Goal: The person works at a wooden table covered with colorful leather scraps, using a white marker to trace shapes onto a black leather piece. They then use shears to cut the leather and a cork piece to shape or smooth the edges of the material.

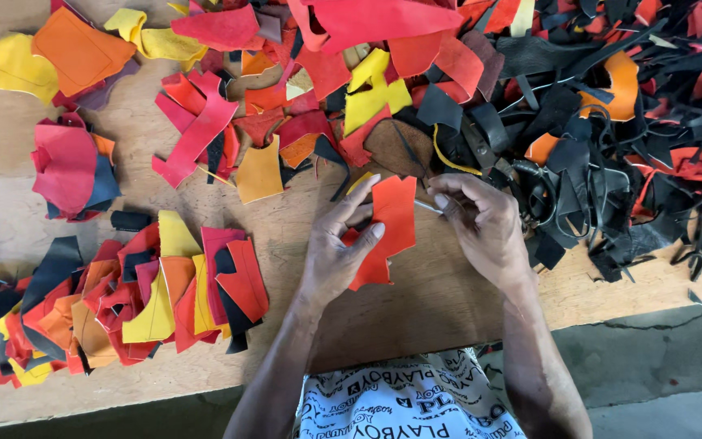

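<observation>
Left hand point(336, 252) pinched orange-red leather piece point(386, 232), fingers closed on its edge, holding it upright-flat above wooden surface point(416, 301) for working. Right hand point(481, 223) fingers closed on thin pale tool point(429, 207) touching piece's right edge. Bare strip beneath hands; black scrap heap point(611, 146) crowded right, sorted coloured pile point(148, 301) left.

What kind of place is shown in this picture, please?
Probably a small leather craft workshop: a wooden worktable covered with coloured leather offcuts, a heap of black scraps, and hands working an orange piece.
</observation>
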